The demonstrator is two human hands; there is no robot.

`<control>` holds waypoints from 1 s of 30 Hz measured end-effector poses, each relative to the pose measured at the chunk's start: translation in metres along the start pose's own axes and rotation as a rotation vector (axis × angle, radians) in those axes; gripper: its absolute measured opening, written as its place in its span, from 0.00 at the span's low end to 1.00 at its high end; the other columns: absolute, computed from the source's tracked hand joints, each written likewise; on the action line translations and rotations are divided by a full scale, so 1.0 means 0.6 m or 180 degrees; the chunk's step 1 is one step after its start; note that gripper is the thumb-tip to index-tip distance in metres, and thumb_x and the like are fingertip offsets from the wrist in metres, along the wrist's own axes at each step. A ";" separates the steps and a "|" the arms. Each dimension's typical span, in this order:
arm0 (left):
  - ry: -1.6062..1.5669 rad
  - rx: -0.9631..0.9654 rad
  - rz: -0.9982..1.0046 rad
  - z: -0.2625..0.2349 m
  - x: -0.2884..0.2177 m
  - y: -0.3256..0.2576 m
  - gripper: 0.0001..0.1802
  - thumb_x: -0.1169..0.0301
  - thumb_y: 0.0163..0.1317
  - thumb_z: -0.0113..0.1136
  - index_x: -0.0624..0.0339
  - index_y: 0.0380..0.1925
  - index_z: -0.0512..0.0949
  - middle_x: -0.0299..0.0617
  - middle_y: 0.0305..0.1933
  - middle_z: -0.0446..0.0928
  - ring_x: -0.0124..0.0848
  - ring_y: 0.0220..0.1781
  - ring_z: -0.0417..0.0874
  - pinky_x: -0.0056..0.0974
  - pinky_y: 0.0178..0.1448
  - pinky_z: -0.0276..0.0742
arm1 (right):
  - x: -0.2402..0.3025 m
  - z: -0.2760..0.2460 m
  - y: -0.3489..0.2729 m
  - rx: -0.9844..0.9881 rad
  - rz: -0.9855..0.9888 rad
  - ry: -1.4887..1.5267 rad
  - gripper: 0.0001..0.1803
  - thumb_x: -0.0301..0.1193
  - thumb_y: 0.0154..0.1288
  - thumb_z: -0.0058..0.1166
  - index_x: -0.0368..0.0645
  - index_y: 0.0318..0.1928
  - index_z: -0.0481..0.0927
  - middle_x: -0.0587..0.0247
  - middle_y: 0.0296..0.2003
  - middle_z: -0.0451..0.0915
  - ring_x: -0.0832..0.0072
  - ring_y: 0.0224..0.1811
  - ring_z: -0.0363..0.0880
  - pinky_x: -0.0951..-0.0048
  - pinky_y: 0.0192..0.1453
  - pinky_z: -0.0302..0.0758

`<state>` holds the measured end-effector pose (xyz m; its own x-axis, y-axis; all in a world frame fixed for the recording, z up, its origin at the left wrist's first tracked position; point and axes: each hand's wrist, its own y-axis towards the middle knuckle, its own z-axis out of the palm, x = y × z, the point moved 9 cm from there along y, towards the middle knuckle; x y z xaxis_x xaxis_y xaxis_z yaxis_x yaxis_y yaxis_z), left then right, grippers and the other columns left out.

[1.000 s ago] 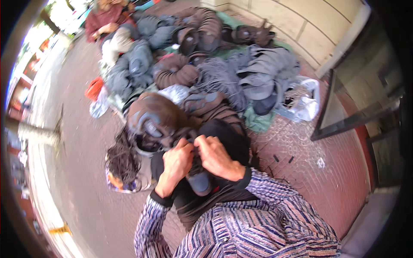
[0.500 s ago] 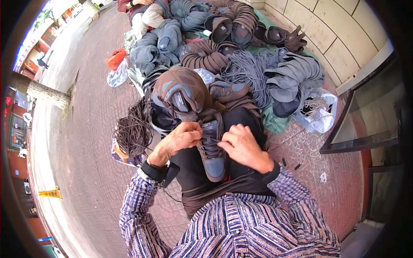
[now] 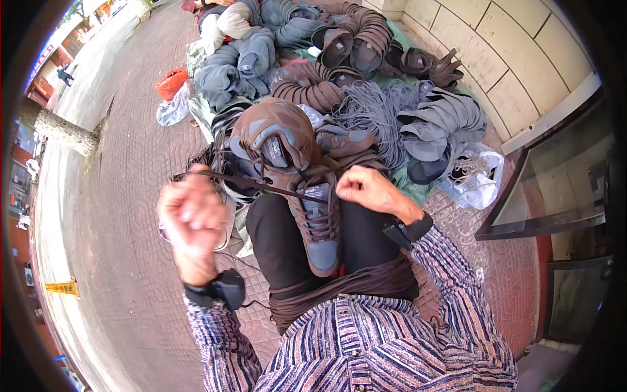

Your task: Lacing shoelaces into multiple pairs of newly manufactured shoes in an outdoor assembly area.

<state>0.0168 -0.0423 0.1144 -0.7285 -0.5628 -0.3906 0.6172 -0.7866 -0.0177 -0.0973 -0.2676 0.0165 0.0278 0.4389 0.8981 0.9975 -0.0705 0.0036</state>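
Observation:
A brown and grey-blue shoe upper (image 3: pixel 320 225), partly laced, rests on my lap with its toe toward me. From its top eyelets a brown shoelace (image 3: pixel 251 184) stretches taut to the left. My left hand (image 3: pixel 194 215), smeared by motion, is closed on that lace, out to the left of my knee. Curled at the right edge of the upper, my right hand (image 3: pixel 373 191) has its fingers pressed together; what they grip, if anything, is hidden. More brown laces (image 3: pixel 339 294) lie across my lap. Another brown upper (image 3: pixel 274 130) sits just beyond the one on my lap.
Stacked grey uppers (image 3: pixel 444 121), brown uppers (image 3: pixel 356 39) and a heap of grey laces (image 3: pixel 375 114) spread ahead on the ground. A clear plastic bag (image 3: pixel 475 176) lies near a glass door (image 3: pixel 548 176) on the right. Part of another person (image 3: pixel 219 3) shows at the far end.
My left hand has swung away from the shoe to the left, drawing the lace out taut. My right hand has moved up and slightly right, along the upper's edge.

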 end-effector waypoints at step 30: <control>0.3751 0.0295 0.2009 0.162 0.059 0.040 0.09 0.70 0.69 0.52 0.66 0.36 0.77 0.34 0.32 0.72 0.22 0.35 0.68 0.27 0.41 0.64 | 0.358 -0.094 0.033 -0.0709 -0.1163 0.0228 0.08 0.25 0.58 0.62 0.35 0.38 0.83 0.66 0.32 0.79 0.84 0.26 0.77 0.84 0.26 0.73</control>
<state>-0.0233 -0.1058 0.1894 0.3898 -0.3174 -0.8645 0.6940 -0.5158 0.5023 -0.0754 -0.2249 0.2343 -0.3369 0.4082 0.8485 0.9025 -0.1169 0.4146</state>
